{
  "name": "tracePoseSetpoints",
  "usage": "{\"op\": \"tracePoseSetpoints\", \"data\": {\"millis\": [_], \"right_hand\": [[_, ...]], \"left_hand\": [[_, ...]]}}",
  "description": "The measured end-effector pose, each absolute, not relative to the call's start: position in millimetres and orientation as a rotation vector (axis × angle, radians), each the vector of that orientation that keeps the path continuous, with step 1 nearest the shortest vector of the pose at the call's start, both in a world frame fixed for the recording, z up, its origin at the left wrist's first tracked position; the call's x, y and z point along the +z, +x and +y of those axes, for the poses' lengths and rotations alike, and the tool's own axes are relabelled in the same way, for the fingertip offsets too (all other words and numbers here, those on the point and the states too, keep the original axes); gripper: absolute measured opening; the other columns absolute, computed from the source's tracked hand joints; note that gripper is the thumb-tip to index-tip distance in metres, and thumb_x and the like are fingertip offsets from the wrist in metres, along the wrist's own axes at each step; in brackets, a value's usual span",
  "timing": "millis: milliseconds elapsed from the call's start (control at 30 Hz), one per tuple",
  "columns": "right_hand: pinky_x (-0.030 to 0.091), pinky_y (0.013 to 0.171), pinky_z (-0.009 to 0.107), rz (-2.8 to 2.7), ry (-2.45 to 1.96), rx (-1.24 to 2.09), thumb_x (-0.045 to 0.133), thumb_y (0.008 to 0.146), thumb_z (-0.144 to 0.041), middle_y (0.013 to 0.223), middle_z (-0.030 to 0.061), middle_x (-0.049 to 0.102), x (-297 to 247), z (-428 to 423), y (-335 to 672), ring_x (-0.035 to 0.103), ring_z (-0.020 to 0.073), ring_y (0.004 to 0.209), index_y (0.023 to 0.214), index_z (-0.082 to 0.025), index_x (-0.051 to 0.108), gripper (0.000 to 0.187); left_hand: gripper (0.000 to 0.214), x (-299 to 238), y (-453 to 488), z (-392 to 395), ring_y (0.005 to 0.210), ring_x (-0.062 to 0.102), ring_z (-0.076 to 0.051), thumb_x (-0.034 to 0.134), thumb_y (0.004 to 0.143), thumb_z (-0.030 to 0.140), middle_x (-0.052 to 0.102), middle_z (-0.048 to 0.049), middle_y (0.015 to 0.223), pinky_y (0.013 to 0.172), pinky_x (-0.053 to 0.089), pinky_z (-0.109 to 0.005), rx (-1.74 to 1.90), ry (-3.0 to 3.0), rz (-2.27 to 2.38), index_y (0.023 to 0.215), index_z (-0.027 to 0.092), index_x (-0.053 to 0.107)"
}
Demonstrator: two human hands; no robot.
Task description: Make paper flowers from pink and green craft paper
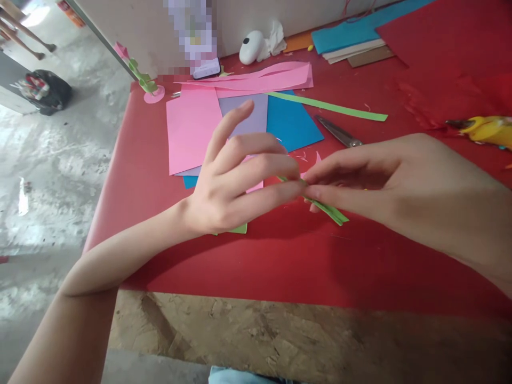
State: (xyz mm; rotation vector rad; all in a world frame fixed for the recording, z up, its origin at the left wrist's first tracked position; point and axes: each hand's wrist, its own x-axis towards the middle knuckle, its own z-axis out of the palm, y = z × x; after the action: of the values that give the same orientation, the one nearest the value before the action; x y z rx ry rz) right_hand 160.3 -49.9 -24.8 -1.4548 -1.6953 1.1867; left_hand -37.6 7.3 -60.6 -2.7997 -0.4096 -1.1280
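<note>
A narrow folded strip of green paper (pixel 330 212) is pinched between my two hands above the red table. My left hand (pixel 244 176) grips its upper end with thumb and fingertips, the little finger side raised. From the right, my right hand (pixel 360 176) pinches the strip near its middle, and its lower end sticks out below. Behind the hands lie a pink sheet (pixel 192 128), a purple sheet (pixel 254 114) and a blue sheet (pixel 290 120), overlapping. Scissors (pixel 338 130) rest just beyond my right hand, partly hidden by it.
The red table (pixel 240 266) holds a long green strip (pixel 332 105), pink strips (pixel 260 79), a phone (pixel 207 68) and a white egg-shaped object (pixel 252 48). A paper flower (pixel 140 74) stands at the back left corner. A yellow glue gun (pixel 486 130) lies at right.
</note>
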Motion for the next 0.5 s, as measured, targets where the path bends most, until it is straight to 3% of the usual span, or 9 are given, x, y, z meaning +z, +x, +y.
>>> {"op": "tracePoseSetpoints", "data": {"millis": [100, 267, 400, 500], "right_hand": [[0.038, 0.046, 0.011, -1.707, -1.442, 1.307, 0.067, 0.077, -0.025, 0.065, -0.0045, 0.064, -26, -48, 166, 0.057, 0.0037, 0.057, 0.074, -0.019, 0.072, 0.008], [0.044, 0.052, 0.019, -1.736, -1.369, 1.378, 0.064, 0.075, -0.043, 0.073, -0.0013, 0.067, -27, -48, 170, 0.063, 0.0109, 0.062, 0.077, -0.022, 0.073, 0.022], [0.044, 0.052, 0.020, -1.760, -1.371, 1.378, 0.063, 0.074, -0.044, 0.072, -0.0036, 0.068, -26, -48, 170, 0.065, 0.0127, 0.062, 0.074, -0.025, 0.072, 0.022], [0.044, 0.050, 0.019, -1.814, -1.353, 1.319, 0.061, 0.077, -0.044, 0.071, -0.0052, 0.067, -26, -49, 172, 0.065, 0.0118, 0.060, 0.075, -0.026, 0.073, 0.022]], "left_hand": [[0.012, -61, -37, 9, 0.087, 0.064, -0.011, 0.057, 0.089, 0.021, 0.065, 0.0097, 0.078, 0.112, 0.038, -0.051, -1.204, -2.623, -0.236, 0.084, 0.029, 0.063], [0.017, -54, -36, 8, 0.080, 0.063, -0.009, 0.065, 0.082, 0.011, 0.068, 0.0106, 0.084, 0.111, 0.043, -0.044, -1.280, -2.338, 0.031, 0.071, 0.023, 0.065], [0.017, -51, -36, 6, 0.079, 0.064, -0.010, 0.066, 0.079, 0.007, 0.070, 0.0104, 0.086, 0.111, 0.045, -0.044, -1.302, -2.332, 0.063, 0.072, 0.023, 0.066], [0.018, -46, -33, 2, 0.068, 0.062, -0.008, 0.068, 0.078, 0.011, 0.068, 0.0114, 0.076, 0.104, 0.052, -0.042, -1.348, -2.305, 0.025, 0.066, 0.021, 0.059]]}}
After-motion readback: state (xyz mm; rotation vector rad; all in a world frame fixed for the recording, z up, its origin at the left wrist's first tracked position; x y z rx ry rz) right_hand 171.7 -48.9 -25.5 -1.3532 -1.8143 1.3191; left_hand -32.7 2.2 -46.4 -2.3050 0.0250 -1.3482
